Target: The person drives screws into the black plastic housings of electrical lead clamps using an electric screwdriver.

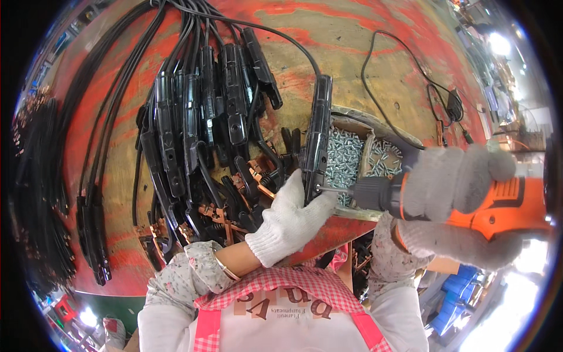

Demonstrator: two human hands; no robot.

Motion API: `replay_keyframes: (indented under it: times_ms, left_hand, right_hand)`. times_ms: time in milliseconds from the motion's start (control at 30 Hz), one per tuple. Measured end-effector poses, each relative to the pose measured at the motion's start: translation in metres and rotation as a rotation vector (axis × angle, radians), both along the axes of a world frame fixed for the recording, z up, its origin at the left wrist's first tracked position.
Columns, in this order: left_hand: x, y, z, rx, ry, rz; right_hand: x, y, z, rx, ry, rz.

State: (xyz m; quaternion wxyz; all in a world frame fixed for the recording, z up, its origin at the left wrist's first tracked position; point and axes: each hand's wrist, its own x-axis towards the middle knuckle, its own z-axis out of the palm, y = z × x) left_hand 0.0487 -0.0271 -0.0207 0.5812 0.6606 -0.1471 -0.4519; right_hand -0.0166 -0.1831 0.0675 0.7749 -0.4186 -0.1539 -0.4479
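My left hand [293, 220], in a white knit glove, grips the lower end of a black welding electrode holder [317, 126], which stands nearly upright in view with its cable leaving the top. In my right hand [448, 185], gloved in grey, is an orange power drill [498, 205], its black chuck [375, 193] pointing left. The thin bit meets the side of the holder near my left fingertips; whether a screw sits there is hidden. Behind the holder, a box [360, 213] contains many small silver screws [343, 158] in two compartments.
Several more black electrode holders [234, 100] with cables lie left of my hands, near copper clamp jaws [261, 176] with springs. A bundle of black cables [41, 199] hangs at the far left. A thin cord and small black adapter [454, 105] rest on the worn red table [293, 23].
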Motion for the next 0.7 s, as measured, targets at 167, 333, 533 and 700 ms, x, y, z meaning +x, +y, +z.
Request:
replay_keyframes:
  times_ms: [167,333,533,700]
  left_hand:
    - [0.009,-0.002,0.017,-0.034,0.238,0.002]
    - [0.011,0.004,0.024,-0.095,0.529,0.053]
    - [0.016,0.017,0.035,-0.123,0.293,0.044]
    - [0.043,0.026,0.05,-0.118,0.198,0.147]
  right_hand:
    - [0.013,-0.012,0.006,-0.075,0.064,0.069]
    - [-0.023,-0.044,0.0,-0.015,0.384,-0.571]
    - [-0.018,-0.042,-0.049,0.02,0.319,-0.679]
    - [-0.024,-0.052,-0.063,-0.029,0.297,-0.684]
